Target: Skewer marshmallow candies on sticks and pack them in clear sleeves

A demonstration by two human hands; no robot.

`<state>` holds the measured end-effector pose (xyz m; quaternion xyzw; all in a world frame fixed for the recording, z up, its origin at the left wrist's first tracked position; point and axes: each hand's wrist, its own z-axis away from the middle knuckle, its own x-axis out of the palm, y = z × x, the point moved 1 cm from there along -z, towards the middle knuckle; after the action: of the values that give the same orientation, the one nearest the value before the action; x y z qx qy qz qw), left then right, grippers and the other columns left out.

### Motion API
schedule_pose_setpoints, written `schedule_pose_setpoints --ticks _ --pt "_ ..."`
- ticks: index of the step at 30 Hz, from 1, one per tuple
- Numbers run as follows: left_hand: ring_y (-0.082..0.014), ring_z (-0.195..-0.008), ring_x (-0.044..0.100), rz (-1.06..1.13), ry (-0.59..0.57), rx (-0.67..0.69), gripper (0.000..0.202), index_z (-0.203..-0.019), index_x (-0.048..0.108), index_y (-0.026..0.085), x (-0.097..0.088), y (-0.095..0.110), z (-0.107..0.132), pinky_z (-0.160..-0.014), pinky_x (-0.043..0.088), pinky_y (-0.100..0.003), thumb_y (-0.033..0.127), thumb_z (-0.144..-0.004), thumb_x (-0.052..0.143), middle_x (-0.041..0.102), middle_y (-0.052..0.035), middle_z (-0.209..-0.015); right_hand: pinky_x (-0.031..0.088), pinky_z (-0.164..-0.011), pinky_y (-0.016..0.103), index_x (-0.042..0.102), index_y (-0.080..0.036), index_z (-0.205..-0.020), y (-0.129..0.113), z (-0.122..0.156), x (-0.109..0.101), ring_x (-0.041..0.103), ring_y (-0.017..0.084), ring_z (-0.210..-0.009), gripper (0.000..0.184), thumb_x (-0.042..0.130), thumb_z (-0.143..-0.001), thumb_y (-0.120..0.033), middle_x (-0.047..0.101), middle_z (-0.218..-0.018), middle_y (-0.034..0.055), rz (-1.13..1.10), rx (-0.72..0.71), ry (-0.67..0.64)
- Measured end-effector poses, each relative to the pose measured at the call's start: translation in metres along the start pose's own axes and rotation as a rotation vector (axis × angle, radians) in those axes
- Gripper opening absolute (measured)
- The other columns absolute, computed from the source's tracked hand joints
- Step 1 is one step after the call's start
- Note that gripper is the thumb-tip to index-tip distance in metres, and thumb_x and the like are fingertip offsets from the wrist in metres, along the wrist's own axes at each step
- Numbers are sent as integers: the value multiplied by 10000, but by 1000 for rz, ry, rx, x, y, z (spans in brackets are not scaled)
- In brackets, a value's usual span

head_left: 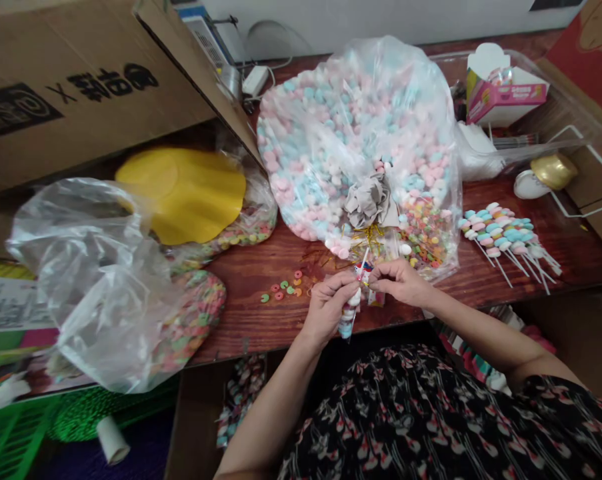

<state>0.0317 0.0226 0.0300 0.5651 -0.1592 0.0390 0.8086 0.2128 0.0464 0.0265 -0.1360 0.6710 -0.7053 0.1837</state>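
One marshmallow skewer (348, 317) in the left hand (328, 310) points up-right.

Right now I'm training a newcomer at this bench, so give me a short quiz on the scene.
1. Which one grips the wrapped pastel sweets: the left hand or the right hand?
2. True or false: the loose ring sweets lie on the wooden table, to the left of the hands.
3. What lies on the table to the right of the bag of pastel sweets?

Key: 1. left hand; 2. true; 3. sweet skewers.
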Motion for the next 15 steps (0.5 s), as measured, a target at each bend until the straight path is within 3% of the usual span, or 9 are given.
schedule_pose_setpoints --ticks 2,4,7,9,11,13,15 --pt "-77 -513 556 -53 39 41 190 -797 741 150 0 -2 -2 -475 430 -187 318 -711 762 682 -22 -700 396 -589 201 599 -148 -679 -5 7 -6 490 82 -591 116 584 -787 -186 553 -613 -32 113 -69 57" --pt "-91 -567 586 -71 102 44 202 -817 751 156 -1 -5 -4 -525 464 -198 323 -705 768 692 -26 -743 405 -598 209 587 -158 -703 -13 16 -11 491 89 -609 122 557 -820 -169 550 -635 -27 189 -155 194" --pt "-83 -533 560 -63 152 14 220 -817 751 153 1 -9 -6 -505 449 -196 332 -691 773 674 -11 -690 438 -637 234 627 -170 -819 -23 24 -8 532 111 -661 98 539 -854 -144 596 -716 1 311 -377 370" --pt "-61 -467 493 -65 124 15 215 -800 742 150 3 -13 -8 -455 400 -182 342 -704 760 623 12 -605 458 -680 262 662 -175 -938 -24 23 1 563 136 -722 178 515 -859 -112 627 -779 34 452 -571 343" --pt "-46 -429 434 -73 86 43 198 -757 726 156 5 -14 -9 -428 361 -176 352 -737 730 573 30 -556 466 -687 280 670 -172 -1038 -19 17 10 570 152 -745 277 474 -863 -85 635 -808 61 564 -670 269" --pt "-66 -494 496 -92 66 103 175 -749 726 166 5 -15 -8 -480 413 -193 341 -743 725 616 10 -628 463 -664 270 671 -170 -1083 -13 11 15 562 148 -726 325 449 -868 -68 629 -803 64 589 -632 230" --pt "-124 -683 606 -122 55 169 158 -799 751 179 3 -14 -7 -629 495 -239 316 -722 742 688 -32 -797 455 -645 251 680 -178 -1081 -8 7 16 549 132 -692 334 453 -868 -57 622 -778 48 554 -552 210"
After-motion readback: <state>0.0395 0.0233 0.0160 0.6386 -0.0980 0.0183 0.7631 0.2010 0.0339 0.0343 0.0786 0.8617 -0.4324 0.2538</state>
